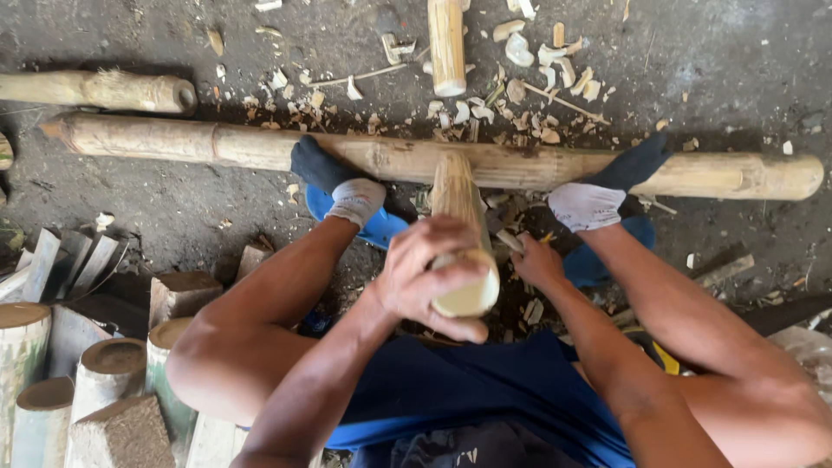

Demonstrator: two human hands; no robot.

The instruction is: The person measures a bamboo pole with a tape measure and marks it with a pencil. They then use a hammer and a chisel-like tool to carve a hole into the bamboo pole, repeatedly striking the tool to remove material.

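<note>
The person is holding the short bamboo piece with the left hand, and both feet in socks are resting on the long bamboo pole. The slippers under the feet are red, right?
Not quite: the slippers are blue, not red, as the head view shows. The rest holds: the left hand grips the short bamboo piece, and both socked feet rest on the long bamboo pole.

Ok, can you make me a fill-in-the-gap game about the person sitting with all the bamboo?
1. The left hand grips the near end of a short ____ piece.
2. That piece leans on the long pole lying across the ground, and both ____ rest against the pole.
3. The right hand reaches ____ towards the ground beside the held piece.
4. The shorts are ____.

Missing words: bamboo; feet; down; blue
</note>
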